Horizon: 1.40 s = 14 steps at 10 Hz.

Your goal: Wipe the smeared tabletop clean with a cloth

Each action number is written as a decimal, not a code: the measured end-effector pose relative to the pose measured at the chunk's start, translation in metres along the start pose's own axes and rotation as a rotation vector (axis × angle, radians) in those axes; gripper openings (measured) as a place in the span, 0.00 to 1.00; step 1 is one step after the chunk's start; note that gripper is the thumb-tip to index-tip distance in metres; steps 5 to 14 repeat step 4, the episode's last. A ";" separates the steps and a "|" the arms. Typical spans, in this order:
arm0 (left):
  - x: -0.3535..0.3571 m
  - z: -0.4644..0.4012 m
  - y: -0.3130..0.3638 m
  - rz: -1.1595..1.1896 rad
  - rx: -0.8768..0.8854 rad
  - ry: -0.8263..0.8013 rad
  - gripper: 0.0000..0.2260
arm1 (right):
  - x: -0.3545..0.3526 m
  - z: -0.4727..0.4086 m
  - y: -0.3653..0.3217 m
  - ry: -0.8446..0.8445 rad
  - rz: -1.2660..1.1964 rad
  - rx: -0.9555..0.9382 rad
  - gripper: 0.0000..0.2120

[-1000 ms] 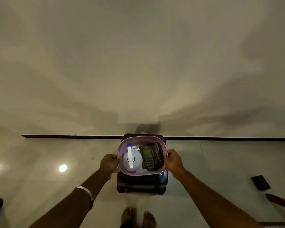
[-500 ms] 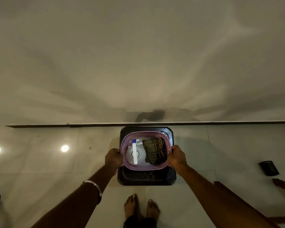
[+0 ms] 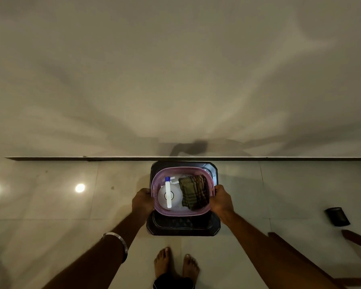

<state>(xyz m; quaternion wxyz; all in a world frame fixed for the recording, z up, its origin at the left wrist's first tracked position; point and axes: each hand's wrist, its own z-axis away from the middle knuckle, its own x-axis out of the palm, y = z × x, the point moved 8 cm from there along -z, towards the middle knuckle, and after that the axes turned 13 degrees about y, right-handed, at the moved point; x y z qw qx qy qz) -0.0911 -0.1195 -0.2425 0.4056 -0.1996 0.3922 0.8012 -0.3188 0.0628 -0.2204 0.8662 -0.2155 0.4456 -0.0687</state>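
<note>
Head view looks down on a pink basket [image 3: 182, 211] gripped at its two short sides, the left hand [image 3: 142, 201] curled round the left rim and the right hand [image 3: 221, 200] curled round the right rim. Inside lie a folded checked cloth [image 3: 193, 192] on the right and a white spray bottle [image 3: 168, 195] on its side to the left. The basket is over a small black table [image 3: 183, 226]; whether it rests on the top or hangs just above cannot be told. The likely trouble: the table is barely wider than the basket, so a careless set-down or lift could catch its edge, tip the basket and send the bottle rolling out, or nudge the light table across the glossy floor [image 3: 50, 205]. While the basket covers the top, no wiping can begin, and any smears are hidden or too dark to make out. The room is dim; pale tiles mirror two ceiling lights, a plain wall [image 3: 175, 80] rises behind a dark skirting, and bare feet [image 3: 175, 265] stand just before the table.
</note>
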 end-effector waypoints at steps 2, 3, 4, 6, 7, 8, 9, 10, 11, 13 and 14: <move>-0.027 0.024 0.023 -0.042 0.208 0.138 0.20 | -0.023 0.023 -0.027 0.051 0.008 -0.213 0.18; -0.049 0.043 0.043 -0.071 0.358 0.195 0.21 | -0.046 0.039 -0.048 0.133 0.143 -0.389 0.23; -0.077 0.073 0.071 -0.042 0.505 0.264 0.22 | -0.072 0.057 -0.072 0.179 0.285 -0.560 0.28; -0.077 0.073 0.071 -0.042 0.505 0.264 0.22 | -0.072 0.057 -0.072 0.179 0.285 -0.560 0.28; -0.077 0.073 0.071 -0.042 0.505 0.264 0.22 | -0.072 0.057 -0.072 0.179 0.285 -0.560 0.28; -0.077 0.073 0.071 -0.042 0.505 0.264 0.22 | -0.072 0.057 -0.072 0.179 0.285 -0.560 0.28; -0.077 0.073 0.071 -0.042 0.505 0.264 0.22 | -0.072 0.057 -0.072 0.179 0.285 -0.560 0.28; -0.077 0.073 0.071 -0.042 0.505 0.264 0.22 | -0.072 0.057 -0.072 0.179 0.285 -0.560 0.28; -0.077 0.073 0.071 -0.042 0.505 0.264 0.22 | -0.072 0.057 -0.072 0.179 0.285 -0.560 0.28; -0.077 0.073 0.071 -0.042 0.505 0.264 0.22 | -0.072 0.057 -0.072 0.179 0.285 -0.560 0.28; -0.077 0.073 0.071 -0.042 0.505 0.264 0.22 | -0.072 0.057 -0.072 0.179 0.285 -0.560 0.28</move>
